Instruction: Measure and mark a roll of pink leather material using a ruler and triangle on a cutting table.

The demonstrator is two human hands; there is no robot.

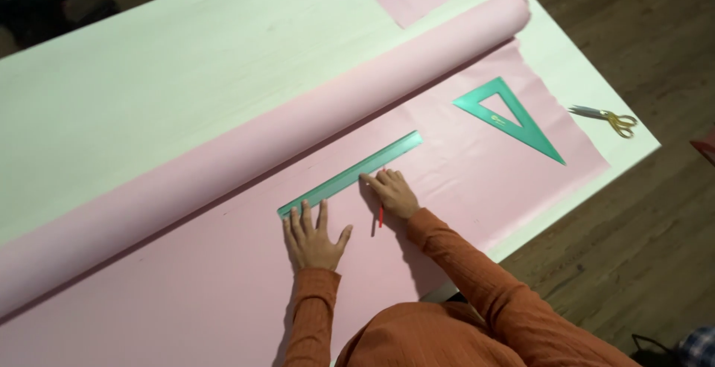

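With the pink paper (477,166) unrolled but unmarked near the worktop's (149,77) right edge, we are pressing the green ruler (350,175) down with our left hand's (313,239) spread fingers while our right hand (393,194) is pinching a red pencil (380,215).

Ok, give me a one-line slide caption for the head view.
Left hand pins a green ruler on pink paper while the right hand holds a red pencil against it.

Your green ruler (350,174) on plain pink paper (462,158), green set square (511,119) near the white table's (149,77) right edge, gold-handled scissors (605,118), red pencil (380,215), your ribbed orange sleeves (477,278).
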